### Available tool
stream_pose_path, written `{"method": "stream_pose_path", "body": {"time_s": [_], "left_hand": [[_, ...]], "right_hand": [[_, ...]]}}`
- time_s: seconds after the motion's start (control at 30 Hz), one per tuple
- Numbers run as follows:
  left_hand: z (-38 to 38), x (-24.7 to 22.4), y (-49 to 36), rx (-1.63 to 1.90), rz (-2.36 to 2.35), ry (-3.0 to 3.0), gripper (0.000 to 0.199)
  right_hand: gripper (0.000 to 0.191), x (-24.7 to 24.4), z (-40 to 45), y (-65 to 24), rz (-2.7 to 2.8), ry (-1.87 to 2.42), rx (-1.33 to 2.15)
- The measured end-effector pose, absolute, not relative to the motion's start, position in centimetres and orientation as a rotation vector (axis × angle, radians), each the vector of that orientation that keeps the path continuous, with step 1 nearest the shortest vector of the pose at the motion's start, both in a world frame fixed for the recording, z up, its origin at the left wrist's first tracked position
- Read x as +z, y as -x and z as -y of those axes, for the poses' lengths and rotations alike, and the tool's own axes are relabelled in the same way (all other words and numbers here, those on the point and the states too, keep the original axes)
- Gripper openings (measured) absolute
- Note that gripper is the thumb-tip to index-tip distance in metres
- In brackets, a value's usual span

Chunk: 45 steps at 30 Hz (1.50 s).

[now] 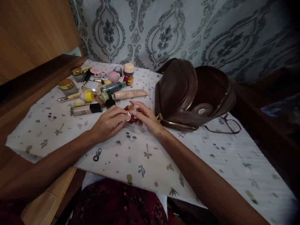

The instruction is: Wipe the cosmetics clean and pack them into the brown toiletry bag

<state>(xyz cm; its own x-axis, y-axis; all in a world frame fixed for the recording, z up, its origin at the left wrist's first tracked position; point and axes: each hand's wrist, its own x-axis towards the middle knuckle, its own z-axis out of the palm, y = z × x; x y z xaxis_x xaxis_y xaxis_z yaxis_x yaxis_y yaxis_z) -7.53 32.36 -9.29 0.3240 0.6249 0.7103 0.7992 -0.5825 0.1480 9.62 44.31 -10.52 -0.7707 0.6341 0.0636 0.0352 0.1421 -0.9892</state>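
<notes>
My right hand (145,117) is closed around a small red jar with a gold lid (131,108), held just above the cloth-covered table. Pressed to the near left side of that jar is my left hand (109,122), its fingers pinching a white tissue-like piece (128,116). Most of the white piece is hidden by the fingers. Beyond the left hand lie a foundation bottle with a black cap (84,109) and a beige squeeze tube (130,94). A second red jar with a gold lid (128,80) lies farther back.
An unzipped brown leather bag (174,90) stands close to my right hand. Eyeglasses (232,126) rest to its right. Several cosmetics, among them a gold-lidded jar (67,86) and a dark green tube (112,87), crowd the back left. A patterned curtain (136,31) hangs behind.
</notes>
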Motion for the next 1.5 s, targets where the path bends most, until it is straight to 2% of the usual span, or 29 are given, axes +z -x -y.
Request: {"method": "stream_pose_path", "body": {"time_s": [0.27,0.53,0.83,0.97,1.3,1.5], "left_hand": [[-32.8,-9.4,7.9,-1.197,1.431,2.296,0.021],[-32.8,-9.6,8.0,-1.27,1.545,2.251,0.017],[-32.4,-9.5,6.9,-1.087,1.308,2.316,0.022],[-32.3,-9.4,6.7,-1.037,1.246,2.372,0.021],[-32.5,-9.6,7.7,-1.21,1.461,2.327,0.016],[-32.4,-9.4,7.7,-1.27,1.515,2.322,0.017]], "right_hand": [[0.061,-10.6,-44.9,-9.7,1.902,0.63,1.766],[0.042,-10.8,-44.1,-9.1,1.845,0.763,1.45],[0.045,-10.8,-44.1,-8.9,1.952,0.827,1.223],[0.045,-10.9,-44.4,-8.9,1.963,0.7,1.282],[0.049,-10.6,-45.0,-9.7,1.94,0.688,1.637],[0.058,-10.7,-45.0,-9.8,1.953,0.642,1.617]]}}
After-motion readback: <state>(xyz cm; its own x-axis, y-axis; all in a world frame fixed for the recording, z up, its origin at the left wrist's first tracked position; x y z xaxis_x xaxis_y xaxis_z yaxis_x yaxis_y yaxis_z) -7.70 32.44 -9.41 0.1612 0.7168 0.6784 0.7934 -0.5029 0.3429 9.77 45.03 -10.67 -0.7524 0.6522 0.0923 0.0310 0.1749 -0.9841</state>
